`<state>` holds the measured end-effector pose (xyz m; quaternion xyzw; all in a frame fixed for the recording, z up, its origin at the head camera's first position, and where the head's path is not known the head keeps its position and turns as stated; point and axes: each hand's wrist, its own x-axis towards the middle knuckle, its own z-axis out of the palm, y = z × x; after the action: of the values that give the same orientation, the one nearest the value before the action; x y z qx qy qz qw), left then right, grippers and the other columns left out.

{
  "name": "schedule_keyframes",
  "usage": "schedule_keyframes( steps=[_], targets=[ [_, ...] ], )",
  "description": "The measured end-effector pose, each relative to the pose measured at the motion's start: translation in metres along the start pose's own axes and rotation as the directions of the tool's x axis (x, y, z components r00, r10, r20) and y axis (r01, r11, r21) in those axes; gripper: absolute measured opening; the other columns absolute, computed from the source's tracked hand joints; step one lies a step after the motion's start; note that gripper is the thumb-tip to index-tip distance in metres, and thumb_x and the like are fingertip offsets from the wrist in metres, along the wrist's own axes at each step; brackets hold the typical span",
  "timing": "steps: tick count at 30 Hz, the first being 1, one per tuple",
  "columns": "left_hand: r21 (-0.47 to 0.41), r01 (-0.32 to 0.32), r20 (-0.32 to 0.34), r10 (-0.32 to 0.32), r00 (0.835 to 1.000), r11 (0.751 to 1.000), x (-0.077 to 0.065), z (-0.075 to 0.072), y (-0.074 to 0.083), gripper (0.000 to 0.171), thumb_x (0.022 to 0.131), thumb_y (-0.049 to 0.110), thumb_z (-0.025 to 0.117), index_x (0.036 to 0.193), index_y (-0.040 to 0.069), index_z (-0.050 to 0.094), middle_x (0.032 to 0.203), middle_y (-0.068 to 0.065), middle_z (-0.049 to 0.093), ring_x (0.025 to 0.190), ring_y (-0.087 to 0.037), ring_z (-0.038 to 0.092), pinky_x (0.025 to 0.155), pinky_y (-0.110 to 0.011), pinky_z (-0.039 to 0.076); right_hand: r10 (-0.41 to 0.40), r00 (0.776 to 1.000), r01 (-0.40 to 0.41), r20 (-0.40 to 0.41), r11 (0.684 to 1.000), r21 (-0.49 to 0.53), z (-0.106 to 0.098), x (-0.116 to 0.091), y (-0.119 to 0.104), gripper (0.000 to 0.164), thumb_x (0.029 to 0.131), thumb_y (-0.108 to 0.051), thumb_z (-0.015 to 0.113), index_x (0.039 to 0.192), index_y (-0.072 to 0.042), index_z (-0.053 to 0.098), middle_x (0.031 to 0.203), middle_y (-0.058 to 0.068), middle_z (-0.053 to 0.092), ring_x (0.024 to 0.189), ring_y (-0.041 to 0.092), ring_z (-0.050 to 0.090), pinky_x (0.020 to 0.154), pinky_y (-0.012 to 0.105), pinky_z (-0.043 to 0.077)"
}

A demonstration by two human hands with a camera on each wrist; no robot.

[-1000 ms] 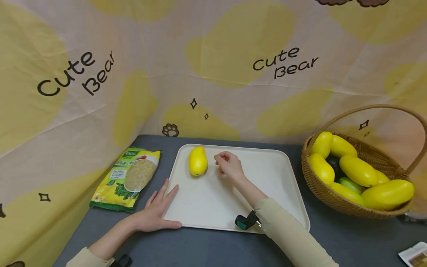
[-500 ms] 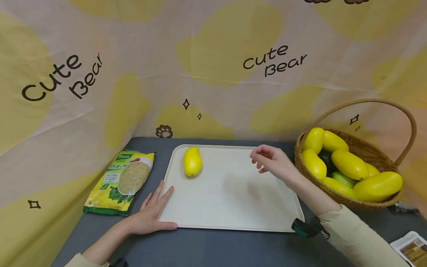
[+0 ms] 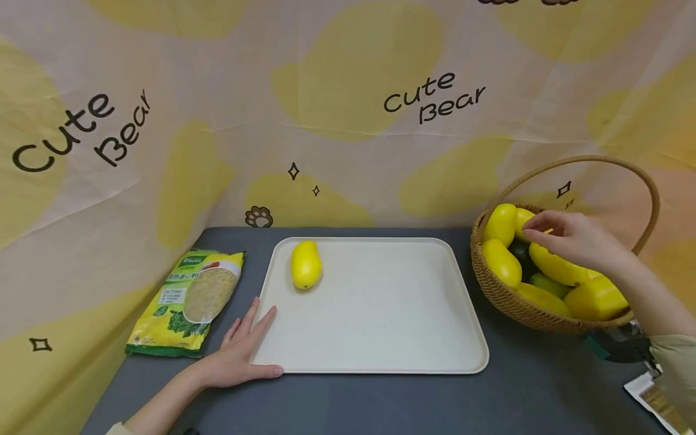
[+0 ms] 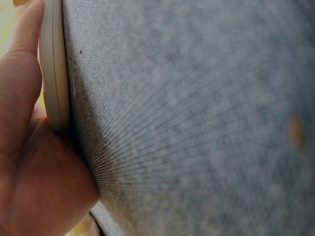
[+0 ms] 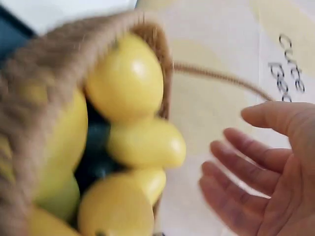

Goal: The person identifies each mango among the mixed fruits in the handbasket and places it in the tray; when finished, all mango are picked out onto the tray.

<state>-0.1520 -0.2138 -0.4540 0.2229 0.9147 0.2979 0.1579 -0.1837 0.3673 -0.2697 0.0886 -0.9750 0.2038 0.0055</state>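
At the left front corner of a white tray [image 3: 375, 314], my left hand [image 3: 234, 359] rests with fingers spread along its edge. The left wrist view shows that hand [image 4: 39, 182] against the tray's rim [image 4: 55, 73]. One yellow mango-like fruit [image 3: 306, 266] lies at the tray's back left. Over a wicker basket [image 3: 502, 302] of similar yellow fruits hovers my right hand [image 3: 582, 238], holding nothing. In the right wrist view its fingers are loosely bent [image 5: 266, 177], apart from the fruits [image 5: 128, 81]. A dark fruit [image 3: 522, 254] and a green one [image 3: 548, 284] sit among them.
A yellow-green Knorr pasta bag [image 3: 190, 302] lies left of the tray. The basket's tall handle [image 3: 592, 159] arches above it. A small packet [image 3: 652, 399] lies at the right front. A patterned cloth [image 3: 337, 109] hangs behind the grey table [image 3: 353, 402].
My right hand has moved right, from beside the fruit on the tray to above the basket. The left hand stays at the tray's corner. The head view has shifted slightly right.
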Motion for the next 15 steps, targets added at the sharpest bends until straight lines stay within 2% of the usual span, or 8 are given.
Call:
schedule_keyframes(
  steps=[4,6,8,11,13,15],
  targets=[
    [-0.019,-0.013,0.003,0.013,1.0,1.0,-0.002,-0.002,0.002,0.107,0.081,0.056,0.072,0.157,0.01,0.012,0.158,-0.022,-0.018,0.143,-0.042,-0.002,0.106,-0.064,-0.006,0.035,0.996,-0.025,0.085,0.994,-0.108,-0.011,0.004,0.027,0.047,0.098,-0.032,0.057,0.121,0.009,0.056,0.113,0.031,0.061,0.1,0.046,0.058,0.081,0.058,0.046],
    [-0.028,-0.028,-0.004,0.028,1.0,0.999,-0.002,-0.001,0.002,0.107,0.081,0.054,0.073,0.157,0.01,0.013,0.158,-0.023,-0.018,0.143,-0.044,-0.002,0.105,-0.065,-0.006,0.059,0.989,-0.04,0.133,0.989,-0.139,-0.014,0.006,0.037,0.058,0.097,-0.035,0.059,0.126,0.014,0.05,0.116,0.037,0.056,0.098,0.047,0.057,0.077,0.057,0.048],
    [-0.031,-0.03,-0.01,0.03,1.0,0.999,-0.002,0.0,-0.001,0.107,0.08,0.055,0.073,0.157,0.011,0.013,0.158,-0.022,-0.018,0.142,-0.043,-0.002,0.105,-0.065,-0.007,0.097,0.977,-0.07,0.192,0.988,-0.14,-0.014,0.007,0.046,0.07,0.095,-0.039,0.061,0.131,0.018,0.041,0.115,0.039,0.054,0.076,0.042,0.059,0.064,0.051,0.05],
    [-0.017,-0.031,-0.024,0.031,0.999,0.999,-0.001,0.002,-0.004,0.108,0.08,0.057,0.072,0.157,0.012,0.013,0.159,-0.02,-0.017,0.143,-0.04,0.0,0.106,-0.063,-0.005,0.155,0.944,-0.119,0.292,0.983,-0.138,-0.013,0.009,0.057,0.086,0.093,-0.045,0.062,0.135,0.022,0.03,0.119,0.043,0.046,0.06,0.03,0.053,0.052,0.043,0.047],
    [-0.015,-0.031,-0.028,0.031,0.999,0.999,-0.001,0.002,-0.005,0.108,0.08,0.059,0.072,0.158,0.013,0.013,0.159,-0.019,-0.017,0.144,-0.039,0.0,0.107,-0.062,-0.004,0.182,0.92,-0.14,0.348,0.98,-0.142,-0.012,0.01,0.063,0.09,0.092,-0.047,0.062,0.135,0.023,0.026,0.12,0.045,0.043,0.061,0.03,0.053,0.052,0.042,0.047],
    [-0.018,-0.041,-0.037,0.04,0.999,0.999,-0.001,0.002,-0.005,0.108,0.079,0.059,0.072,0.157,0.012,0.014,0.159,-0.02,-0.016,0.143,-0.039,0.001,0.107,-0.062,-0.004,0.185,0.905,-0.132,0.382,0.978,-0.163,-0.011,0.01,0.068,0.092,0.092,-0.048,0.062,0.134,0.025,0.025,0.127,0.049,0.034,0.082,0.043,0.057,0.063,0.048,0.051]
  ],
)
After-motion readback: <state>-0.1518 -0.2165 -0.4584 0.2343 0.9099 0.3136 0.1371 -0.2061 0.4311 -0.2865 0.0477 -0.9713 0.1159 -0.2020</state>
